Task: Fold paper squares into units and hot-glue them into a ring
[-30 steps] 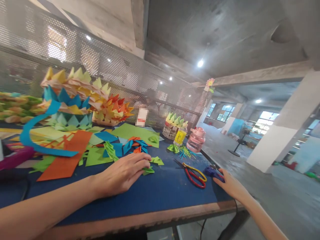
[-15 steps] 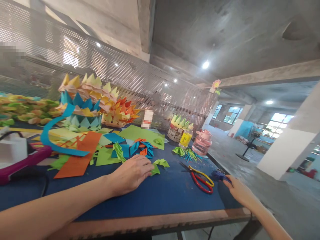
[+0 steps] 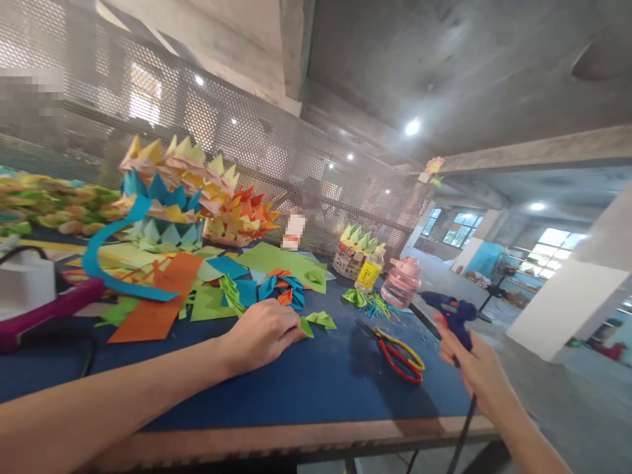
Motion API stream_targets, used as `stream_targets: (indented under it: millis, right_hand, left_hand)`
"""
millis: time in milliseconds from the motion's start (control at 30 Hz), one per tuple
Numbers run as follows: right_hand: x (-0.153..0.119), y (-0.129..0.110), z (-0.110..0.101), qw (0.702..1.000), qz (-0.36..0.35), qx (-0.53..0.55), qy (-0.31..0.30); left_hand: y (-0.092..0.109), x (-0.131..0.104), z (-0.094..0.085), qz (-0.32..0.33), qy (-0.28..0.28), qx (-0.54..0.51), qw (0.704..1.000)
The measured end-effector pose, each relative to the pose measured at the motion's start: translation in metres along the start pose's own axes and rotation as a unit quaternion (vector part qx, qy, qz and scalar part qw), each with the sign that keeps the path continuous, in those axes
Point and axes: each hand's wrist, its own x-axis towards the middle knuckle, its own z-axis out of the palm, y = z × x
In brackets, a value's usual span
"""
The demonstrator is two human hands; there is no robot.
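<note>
My right hand (image 3: 467, 362) is wrapped round the handle of a dark blue hot glue gun (image 3: 459, 315), raised off the table at the right edge, its nozzle pointing left and a small red light showing. A cord hangs below. On the mat my left hand (image 3: 266, 336) is closed, thumb and fingertips on a green folded paper piece (image 3: 307, 328). Another green folded piece (image 3: 323, 320) lies just right of it. Scissors (image 3: 402, 355) with red and yellow handles lie between my hands. Behind my left hand sits a blue and orange folded paper ring (image 3: 282, 289).
Paper sheets and strips, including an orange strip (image 3: 158, 299) and a curled blue strip (image 3: 96, 257), cover the left. Folded paper crowns (image 3: 162, 197) stand behind. A yellow-labelled bottle (image 3: 369, 270), a pink water bottle (image 3: 402, 283) and paper shreds (image 3: 376, 306) are back right.
My right hand has lifted the glue gun up from the table's right side. My left hand has stayed by the green paper, its fingers now pinched on it.
</note>
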Motion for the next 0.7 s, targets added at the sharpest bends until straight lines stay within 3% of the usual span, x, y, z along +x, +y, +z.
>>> stream_targets:
  millis: [133,333,500,700]
  right_hand:
    - [-0.006,-0.022,0.051,0.987,-0.004,0.046,-0.151]
    - [0.0,-0.051,0.112,0.936,-0.023,0.053,-0.347]
    - [0.004,-0.038,0.135,0.921,-0.058,0.032,-0.383]
    - [-0.005,-0.024,0.128,0.908,-0.125,-0.009,-0.399]
  left_hand:
    - [-0.008,0.002,-0.007,-0.022,0.033,0.0,0.999]
    - [-0.021,0.002,-0.013,-0.015,0.056,0.016,0.998]
    - [-0.032,-0.002,-0.011,-0.022,0.08,0.049,0.995]
    - [-0.028,-0.002,-0.006,-0.004,0.078,0.053,0.996]
